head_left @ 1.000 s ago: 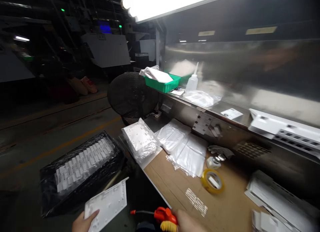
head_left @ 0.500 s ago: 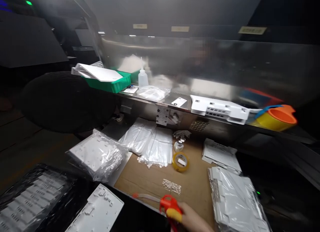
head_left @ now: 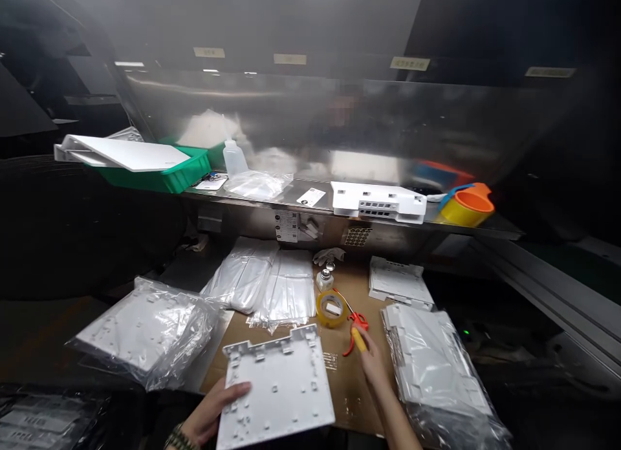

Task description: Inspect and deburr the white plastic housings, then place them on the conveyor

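Observation:
My left hand grips the left edge of a white plastic panel, thumb on its face, its clips and posts facing up. My right hand is at the red air gun, which lies or hovers over the brown cardboard; a yellow cover shows on one finger. The fingers are curled at the gun's handle. Just left of the gun is a roll of yellow tape with a small white piece inside. Behind the tape stands a small glass bottle with a metal top.
Bagged white panels lie at left and right. Clear bags lie behind the panel. The shelf holds a green bin, a squeeze bottle, a white housing and a yellow-orange cup.
My left hand has come into view with the white panel over the cardboard. My right hand and the air gun have moved forward beside the tape. The view has shifted right.

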A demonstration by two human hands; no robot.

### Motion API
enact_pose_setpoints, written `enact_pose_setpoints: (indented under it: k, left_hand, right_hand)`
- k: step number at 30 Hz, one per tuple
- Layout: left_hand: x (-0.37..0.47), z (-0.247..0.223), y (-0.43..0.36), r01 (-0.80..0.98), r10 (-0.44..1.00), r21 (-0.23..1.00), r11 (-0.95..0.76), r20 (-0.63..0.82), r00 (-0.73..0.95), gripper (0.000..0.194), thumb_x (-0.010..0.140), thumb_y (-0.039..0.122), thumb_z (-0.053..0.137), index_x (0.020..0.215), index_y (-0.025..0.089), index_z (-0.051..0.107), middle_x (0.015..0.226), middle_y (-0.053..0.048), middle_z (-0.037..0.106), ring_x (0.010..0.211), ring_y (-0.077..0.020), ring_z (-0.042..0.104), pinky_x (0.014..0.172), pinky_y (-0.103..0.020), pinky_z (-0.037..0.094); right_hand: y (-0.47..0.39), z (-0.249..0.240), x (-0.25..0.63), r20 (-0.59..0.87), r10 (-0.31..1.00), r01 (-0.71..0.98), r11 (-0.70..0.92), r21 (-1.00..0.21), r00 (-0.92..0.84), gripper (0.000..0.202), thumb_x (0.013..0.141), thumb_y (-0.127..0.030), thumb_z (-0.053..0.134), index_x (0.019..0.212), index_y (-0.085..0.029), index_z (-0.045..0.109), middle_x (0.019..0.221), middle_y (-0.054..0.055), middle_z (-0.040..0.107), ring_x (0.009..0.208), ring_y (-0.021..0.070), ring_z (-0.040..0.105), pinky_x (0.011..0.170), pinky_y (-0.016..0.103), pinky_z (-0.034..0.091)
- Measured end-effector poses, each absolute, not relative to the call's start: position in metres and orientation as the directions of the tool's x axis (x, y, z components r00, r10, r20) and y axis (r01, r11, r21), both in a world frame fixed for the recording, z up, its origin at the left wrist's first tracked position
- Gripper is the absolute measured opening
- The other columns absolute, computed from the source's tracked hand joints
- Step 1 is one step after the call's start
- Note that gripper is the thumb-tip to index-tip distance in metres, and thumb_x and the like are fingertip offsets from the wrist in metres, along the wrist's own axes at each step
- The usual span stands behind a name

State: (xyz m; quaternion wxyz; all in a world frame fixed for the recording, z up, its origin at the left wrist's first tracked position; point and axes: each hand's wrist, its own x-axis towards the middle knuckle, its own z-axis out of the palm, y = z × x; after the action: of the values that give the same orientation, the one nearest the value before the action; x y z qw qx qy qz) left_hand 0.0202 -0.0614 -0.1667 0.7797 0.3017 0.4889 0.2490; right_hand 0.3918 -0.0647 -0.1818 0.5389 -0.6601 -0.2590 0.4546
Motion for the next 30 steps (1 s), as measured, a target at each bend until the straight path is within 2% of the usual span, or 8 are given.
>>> enact_pose_setpoints:
  k: [4, 8, 10, 12, 15, 18, 24, 30]
  left_hand:
    - [0.065, -0.166, -0.014, 0.033, 0.660, 0.785, 0.619, -0.542, 0.521, 0.066, 0.066, 0.050, 0.090, 0.114, 0.010, 0.070, 0.108, -0.022, 0.078, 0.099, -0.0390, 0.075, 0.090, -0.050, 0.057]
    - [0.099, -0.183, 0.036, 0.193, 0.693, 0.873, 0.447, -0.475, 0.542, 0.063, 0.093, 0.070, 0.052, 0.115, 0.014, 0.069, 0.112, -0.017, 0.076, 0.100, -0.0294, 0.073, 0.092, -0.050, 0.056]
    - [0.109, -0.196, 0.060, 0.297, 0.752, 0.905, 0.304, -0.420, 0.508, 0.052, 0.099, 0.061, 0.049, 0.120, 0.017, 0.066, 0.119, -0.013, 0.072, 0.107, -0.0262, 0.070, 0.097, -0.051, 0.054]
    - [0.113, -0.208, 0.079, 0.415, 0.801, 0.899, 0.139, -0.348, 0.487, 0.041, 0.097, 0.049, 0.060, 0.123, 0.018, 0.064, 0.129, -0.011, 0.066, 0.117, -0.0276, 0.064, 0.103, -0.054, 0.050]
    - [0.114, -0.224, 0.097, 0.555, 0.814, 0.828, -0.079, -0.268, 0.516, 0.037, 0.095, 0.039, 0.066, 0.126, 0.020, 0.063, 0.140, -0.011, 0.059, 0.129, -0.0308, 0.056, 0.109, -0.058, 0.044]
    - [0.113, -0.232, 0.106, 0.638, 0.793, 0.744, -0.199, -0.261, 0.551, 0.037, 0.095, 0.038, 0.066, 0.128, 0.020, 0.063, 0.137, -0.011, 0.061, 0.125, -0.0301, 0.058, 0.107, -0.057, 0.046]
    - [0.118, -0.233, 0.136, 0.732, 0.778, 0.651, -0.201, -0.348, 0.523, 0.038, 0.096, 0.036, 0.066, 0.129, 0.019, 0.060, 0.127, -0.010, 0.065, 0.109, -0.0258, 0.066, 0.093, -0.049, 0.056]
    - [0.116, -0.235, 0.179, 0.735, 0.747, 0.678, -0.016, -0.480, 0.460, 0.032, 0.096, 0.037, 0.066, 0.120, 0.017, 0.064, 0.116, -0.008, 0.069, 0.096, -0.0215, 0.069, 0.083, -0.043, 0.060]
  right_hand:
    - [-0.098, -0.164, 0.368, -0.430, 0.859, -0.343, -0.330, -0.880, 0.277, 0.059, 0.069, -0.074, 0.076, 0.089, -0.018, 0.077, 0.093, 0.011, 0.080, 0.106, 0.0338, 0.072, 0.090, 0.047, 0.056]
    - [-0.118, -0.144, 0.379, -0.455, 0.837, -0.472, -0.284, -0.835, 0.302, 0.061, 0.067, -0.069, 0.082, 0.098, -0.017, 0.077, 0.091, 0.009, 0.081, 0.104, 0.0330, 0.073, 0.090, 0.045, 0.058]
    - [-0.126, -0.134, 0.394, -0.458, 0.804, -0.527, -0.219, -0.821, 0.379, 0.063, 0.066, -0.068, 0.083, 0.106, -0.019, 0.075, 0.094, 0.007, 0.081, 0.106, 0.0317, 0.073, 0.092, 0.044, 0.058]
    - [-0.136, -0.125, 0.407, -0.471, 0.739, -0.588, -0.125, -0.799, 0.483, 0.065, 0.067, -0.063, 0.085, 0.114, -0.020, 0.073, 0.098, 0.006, 0.081, 0.108, 0.0308, 0.073, 0.093, 0.044, 0.059]
    - [-0.154, -0.108, 0.418, -0.472, 0.639, -0.627, 0.021, -0.778, 0.607, 0.066, 0.070, -0.055, 0.087, 0.125, -0.020, 0.070, 0.104, 0.006, 0.081, 0.109, 0.0309, 0.073, 0.095, 0.044, 0.060]
    - [-0.170, -0.091, 0.418, -0.428, 0.605, -0.595, 0.096, -0.798, 0.671, 0.066, 0.075, -0.050, 0.085, 0.132, -0.021, 0.067, 0.113, 0.007, 0.080, 0.113, 0.0310, 0.073, 0.098, 0.044, 0.059]
    - [-0.187, -0.081, 0.415, -0.408, 0.535, -0.552, 0.137, -0.822, 0.740, 0.064, 0.072, -0.042, 0.088, 0.131, -0.026, 0.068, 0.117, 0.004, 0.079, 0.114, 0.0313, 0.072, 0.100, 0.044, 0.059]
    - [-0.187, -0.107, 0.411, -0.437, 0.548, -0.561, 0.073, -0.824, 0.713, 0.067, 0.065, -0.044, 0.093, 0.124, -0.023, 0.070, 0.102, 0.006, 0.081, 0.101, 0.0308, 0.076, 0.092, 0.044, 0.062]
